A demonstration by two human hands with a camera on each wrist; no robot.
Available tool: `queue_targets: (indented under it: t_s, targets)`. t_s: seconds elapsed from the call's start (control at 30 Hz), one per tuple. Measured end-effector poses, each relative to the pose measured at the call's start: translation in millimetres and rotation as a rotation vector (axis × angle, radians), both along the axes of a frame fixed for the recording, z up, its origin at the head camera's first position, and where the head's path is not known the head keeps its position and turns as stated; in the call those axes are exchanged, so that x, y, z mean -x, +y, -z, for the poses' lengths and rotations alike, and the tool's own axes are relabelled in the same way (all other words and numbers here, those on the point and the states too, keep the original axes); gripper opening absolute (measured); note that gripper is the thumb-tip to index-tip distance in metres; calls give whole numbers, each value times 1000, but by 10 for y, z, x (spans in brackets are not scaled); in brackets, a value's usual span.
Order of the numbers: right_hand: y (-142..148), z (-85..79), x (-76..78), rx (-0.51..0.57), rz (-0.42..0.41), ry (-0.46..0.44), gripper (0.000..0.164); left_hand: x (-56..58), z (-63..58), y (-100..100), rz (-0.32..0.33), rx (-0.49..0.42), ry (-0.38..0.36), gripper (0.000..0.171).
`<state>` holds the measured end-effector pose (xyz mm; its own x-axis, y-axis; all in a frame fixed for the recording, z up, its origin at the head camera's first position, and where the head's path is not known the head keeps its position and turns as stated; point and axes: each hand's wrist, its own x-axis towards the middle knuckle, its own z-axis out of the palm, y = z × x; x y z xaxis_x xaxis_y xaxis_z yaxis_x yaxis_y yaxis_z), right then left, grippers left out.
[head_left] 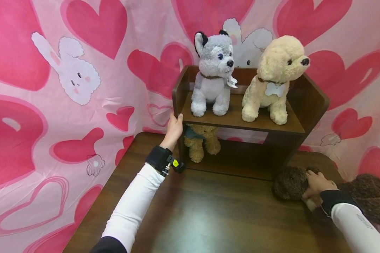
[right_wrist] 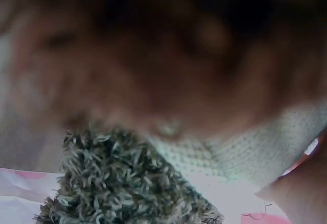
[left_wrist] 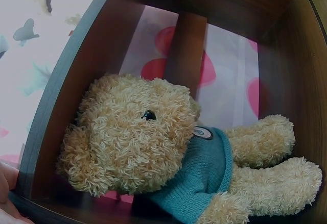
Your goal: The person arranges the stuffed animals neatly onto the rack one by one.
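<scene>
My left hand [head_left: 174, 128] grips the front edge of the left side panel of a dark wooden shelf [head_left: 244, 123]; a bit of it also shows at the corner of the left wrist view. Inside the lower compartment sits a tan teddy bear [left_wrist: 127, 132] in a teal sweater [left_wrist: 196, 175], partly hidden by the upper board in the head view. My right hand [head_left: 320, 182] holds a dark brown teddy bear [head_left: 291, 182] around its neck and upper body as it lies right of the shelf. Its brown fur [right_wrist: 122, 178] and pale knit sweater [right_wrist: 245, 147] fill the right wrist view, partly blurred.
On the upper board sit a grey husky plush [head_left: 212, 73] at left and a cream dog plush [head_left: 275, 77] with a bone-shaped tag at right. The shelf stands on a brown wooden table [head_left: 202, 211]. Behind hangs a pink heart-print cloth [head_left: 82, 137].
</scene>
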<state>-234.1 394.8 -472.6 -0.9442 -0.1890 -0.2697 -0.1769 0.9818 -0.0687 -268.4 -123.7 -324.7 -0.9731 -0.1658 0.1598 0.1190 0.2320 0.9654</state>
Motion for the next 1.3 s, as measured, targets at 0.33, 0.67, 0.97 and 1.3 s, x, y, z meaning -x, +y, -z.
queue_targets:
  t_s: [0.33,0.67,0.97,1.3]
  targets:
    - [-19,18,-120,10,-40,30,101,16,5,-4,13,3,-15,51]
    - [-10,19,-231,7,-133,123,94,14,10,2,22,-8,-21,49]
    - [0,20,-343,175,-282,302,77,7,1,-15,19,6,-37,51]
    - [9,-35,-437,319,-274,364,77,8,-4,-14,16,2,-28,48]
